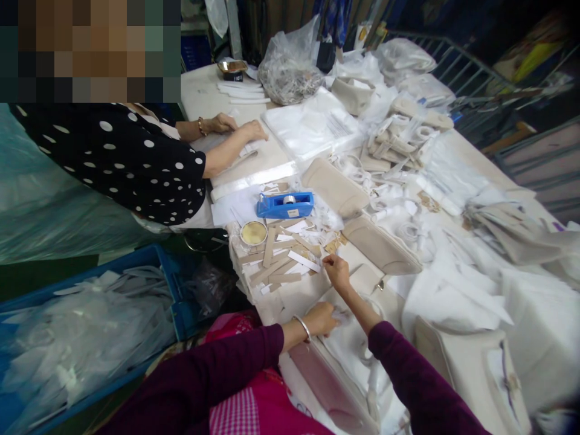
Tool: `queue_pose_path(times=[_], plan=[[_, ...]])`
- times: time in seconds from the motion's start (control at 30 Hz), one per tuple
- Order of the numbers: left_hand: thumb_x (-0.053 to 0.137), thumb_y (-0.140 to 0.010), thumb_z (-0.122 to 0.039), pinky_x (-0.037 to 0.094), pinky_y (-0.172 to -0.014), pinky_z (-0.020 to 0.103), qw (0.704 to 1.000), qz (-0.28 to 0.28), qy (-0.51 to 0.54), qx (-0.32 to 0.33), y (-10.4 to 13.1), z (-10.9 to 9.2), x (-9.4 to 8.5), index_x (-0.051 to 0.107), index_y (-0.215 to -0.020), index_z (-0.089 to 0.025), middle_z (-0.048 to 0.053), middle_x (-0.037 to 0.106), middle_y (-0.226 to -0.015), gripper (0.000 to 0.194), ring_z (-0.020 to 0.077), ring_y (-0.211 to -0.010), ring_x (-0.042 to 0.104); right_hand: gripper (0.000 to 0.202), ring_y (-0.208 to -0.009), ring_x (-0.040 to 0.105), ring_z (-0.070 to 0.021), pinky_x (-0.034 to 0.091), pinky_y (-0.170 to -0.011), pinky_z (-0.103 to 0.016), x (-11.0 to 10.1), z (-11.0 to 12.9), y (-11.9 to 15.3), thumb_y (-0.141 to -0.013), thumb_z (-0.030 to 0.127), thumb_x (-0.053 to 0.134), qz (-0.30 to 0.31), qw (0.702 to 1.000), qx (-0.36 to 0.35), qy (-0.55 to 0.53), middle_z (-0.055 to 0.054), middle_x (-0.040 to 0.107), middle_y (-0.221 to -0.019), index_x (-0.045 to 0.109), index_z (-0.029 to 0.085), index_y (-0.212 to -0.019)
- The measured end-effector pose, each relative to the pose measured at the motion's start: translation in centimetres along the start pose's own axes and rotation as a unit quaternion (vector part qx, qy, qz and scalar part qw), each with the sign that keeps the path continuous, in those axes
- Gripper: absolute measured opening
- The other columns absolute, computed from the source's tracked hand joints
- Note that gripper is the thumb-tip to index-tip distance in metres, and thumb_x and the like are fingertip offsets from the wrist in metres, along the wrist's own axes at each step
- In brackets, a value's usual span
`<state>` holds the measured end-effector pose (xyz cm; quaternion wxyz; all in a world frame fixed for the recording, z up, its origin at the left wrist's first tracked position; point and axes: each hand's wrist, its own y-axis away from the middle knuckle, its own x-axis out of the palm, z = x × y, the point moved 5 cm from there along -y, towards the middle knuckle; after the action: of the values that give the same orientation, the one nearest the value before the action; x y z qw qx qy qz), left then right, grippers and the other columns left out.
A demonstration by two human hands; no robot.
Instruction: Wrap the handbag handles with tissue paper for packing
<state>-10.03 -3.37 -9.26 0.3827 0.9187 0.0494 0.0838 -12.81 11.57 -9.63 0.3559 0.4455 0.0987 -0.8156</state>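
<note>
My left hand (pixel 321 319), with a silver bangle at the wrist, is closed at the top of a beige bag (pixel 326 386) with a pinkish inner face; what its fingers hold is too small to make out. Farther forward, my right hand (pixel 336 270) is pinched near the end of a white paper strip (pixel 304 261), and I cannot tell whether it grips anything. Beige and white strips (pixel 276 263) lie scattered to its left. Beyond them stand a blue tape dispenser (pixel 285 206) and a round tin (pixel 254 232). Beige bags (pixel 383 244) lie just beyond my right hand.
Across the table, a person in a polka-dot sleeve (pixel 118 145) has both hands on a flat beige piece. A blue crate (pixel 170 290) of plastic scraps stands at left. Plastic bags (pixel 294 66), white wrapping and more beige bags (pixel 471 362) cover the back and right.
</note>
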Motion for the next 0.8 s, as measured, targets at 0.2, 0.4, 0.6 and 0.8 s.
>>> queue_pose_path(times=[0.2, 0.4, 0.6, 0.8], plan=[[0.061, -0.068, -0.028, 0.044, -0.066, 0.042, 0.996, -0.014, -0.087, 0.017, 0.4, -0.5, -0.2, 0.055, -0.062, -0.021, 0.002, 0.046, -0.037, 0.011, 0.0325, -0.063, 0.062, 0.023, -0.097, 0.05, -0.0222, 0.04, -0.081, -0.031, 1.2, 3.4, 1.1, -0.074, 0.016, 0.055, 0.086, 0.972, -0.135, 0.17, -0.011, 0.058, -0.101, 0.057, 0.015, -0.097], [0.057, -0.076, -0.031, 0.047, -0.063, 0.034, 0.979, -0.004, -0.201, 0.035, 0.5, -1.3, -0.3, 0.066, -0.084, -0.013, 0.006, 0.06, -0.049, 0.022, 0.0262, -0.063, 0.064, 0.021, -0.101, 0.047, -0.0242, 0.04, -0.081, -0.032, 1.7, 4.6, 1.5, -0.081, 0.016, 0.049, 0.133, 0.938, -0.127, 0.294, -0.013, 0.055, -0.106, 0.054, 0.014, -0.102], [0.054, -0.079, -0.029, 0.048, -0.06, 0.03, 0.969, 0.037, -0.243, 0.008, 0.5, -1.2, -0.3, 0.065, -0.097, -0.012, 0.012, 0.07, -0.07, 0.028, 0.0236, -0.066, 0.066, 0.019, -0.085, 0.055, -0.0171, 0.039, -0.069, -0.025, 0.7, 4.6, 1.2, -0.081, 0.015, 0.049, 0.131, 0.959, -0.088, 0.236, -0.008, 0.059, -0.099, 0.061, 0.017, -0.095], [0.055, -0.079, -0.027, 0.046, -0.058, 0.028, 0.966, 0.026, -0.258, 0.0, 0.9, -1.7, -0.4, 0.066, -0.095, -0.014, 0.01, 0.069, -0.067, 0.023, 0.0235, -0.066, 0.066, 0.009, -0.068, 0.056, -0.0131, 0.038, -0.061, -0.021, 0.4, 3.9, 0.7, -0.07, 0.019, 0.06, 0.126, 0.989, -0.073, 0.016, 0.0, 0.063, -0.072, 0.068, 0.018, -0.072]])
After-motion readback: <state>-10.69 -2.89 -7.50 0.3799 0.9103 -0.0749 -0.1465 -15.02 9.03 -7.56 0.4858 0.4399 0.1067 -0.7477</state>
